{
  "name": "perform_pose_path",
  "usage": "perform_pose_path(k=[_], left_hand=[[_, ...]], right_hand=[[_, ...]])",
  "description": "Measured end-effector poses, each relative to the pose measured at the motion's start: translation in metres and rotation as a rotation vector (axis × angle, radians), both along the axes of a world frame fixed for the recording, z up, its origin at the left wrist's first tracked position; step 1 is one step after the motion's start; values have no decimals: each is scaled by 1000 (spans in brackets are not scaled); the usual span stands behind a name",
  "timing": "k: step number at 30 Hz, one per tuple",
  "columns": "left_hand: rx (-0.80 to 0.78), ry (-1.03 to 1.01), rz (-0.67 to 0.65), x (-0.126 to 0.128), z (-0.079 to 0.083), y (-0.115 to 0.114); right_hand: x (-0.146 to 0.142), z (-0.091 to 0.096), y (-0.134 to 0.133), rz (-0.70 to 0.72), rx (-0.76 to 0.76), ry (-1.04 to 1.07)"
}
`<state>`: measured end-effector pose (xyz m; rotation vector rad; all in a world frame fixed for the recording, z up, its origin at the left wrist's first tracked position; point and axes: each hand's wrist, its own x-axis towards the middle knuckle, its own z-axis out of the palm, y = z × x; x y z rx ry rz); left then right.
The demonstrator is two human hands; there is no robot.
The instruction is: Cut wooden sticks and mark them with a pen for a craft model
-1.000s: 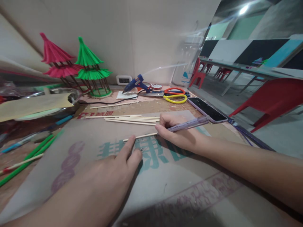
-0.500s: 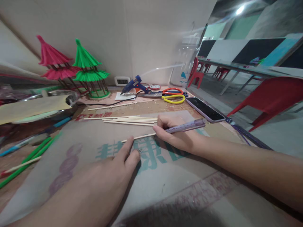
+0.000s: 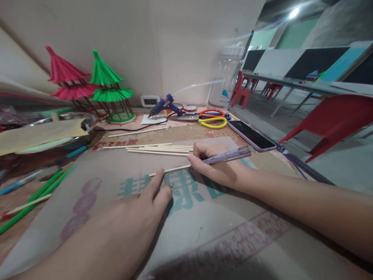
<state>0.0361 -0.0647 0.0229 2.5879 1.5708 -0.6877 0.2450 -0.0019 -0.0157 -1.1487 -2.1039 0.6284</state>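
A thin, pale wooden stick point(image 3: 177, 168) lies on the printed sheet in front of me. My left hand point(image 3: 131, 219) holds it down near its left end with the index fingertip, the thumb tucked close by. Faint ruler-like markings point(image 3: 175, 177) show just below the stick, partly under that hand. In my right hand point(image 3: 210, 161) is a clear purple-tinted pen point(image 3: 229, 155), gripped between thumb and fingers. The pen's tip is hidden behind the thumb, at the stick's right part. Just beyond lies a bundle of several similar sticks point(image 3: 159, 149).
At the back stand a blue glue gun point(image 3: 166, 104), scissors point(image 3: 212, 118), a small digital clock point(image 3: 150, 101) and pink point(image 3: 65, 72) and green point(image 3: 107, 74) pagoda models. A phone point(image 3: 251, 135) lies right. Green stems point(image 3: 37, 198) and a metal bowl point(image 3: 87, 122) are left; a red chair point(image 3: 338, 122) stands beyond.
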Motion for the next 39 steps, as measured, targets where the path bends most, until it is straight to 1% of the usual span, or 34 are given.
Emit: perform_pose_path(k=[8,19,23,30,35,39], left_hand=[[-11,55,-16,-2,-6,1],[-59,91,22,1,-2,0],[-64,79,11,1,-1,2],[-42,89,-12,-1,-2,0],[23,43,-54,-3,-2,-3],[-5,56,-39,-1,0,-2]], right_hand=[[0,0,1,-3,-27,62],[-1,0,2,-12,9,84],[-1,0,2,-18,0,82],[-1,-1,3,-4,-10,77],[0,-1,3,-4,-18,68],[0,-1,3,5,-15,60]])
